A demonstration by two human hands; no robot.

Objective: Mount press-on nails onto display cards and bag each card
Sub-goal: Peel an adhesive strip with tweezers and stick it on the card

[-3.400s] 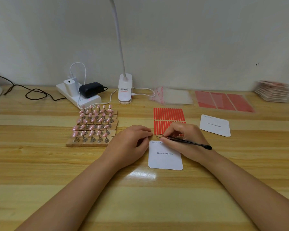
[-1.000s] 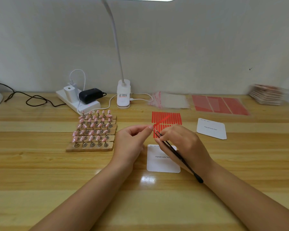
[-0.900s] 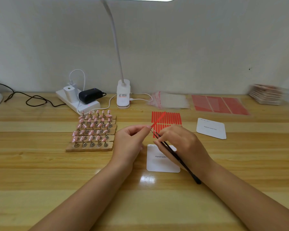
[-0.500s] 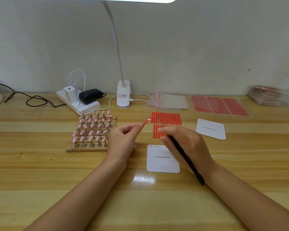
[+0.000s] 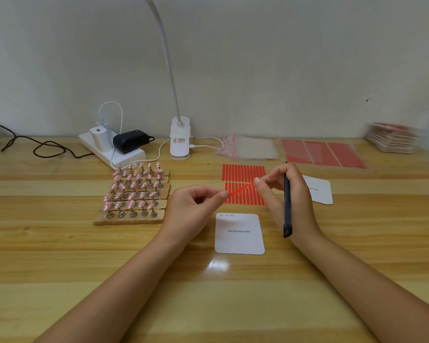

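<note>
Both the left hand and the right hand, which also grips tweezers, pinch one red adhesive strip taut above the display card on the table, likely to lay it flat.

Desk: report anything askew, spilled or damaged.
Nothing stands out. The red strip is held between left hand and right hand above the card; nail stands stand upright.
</note>
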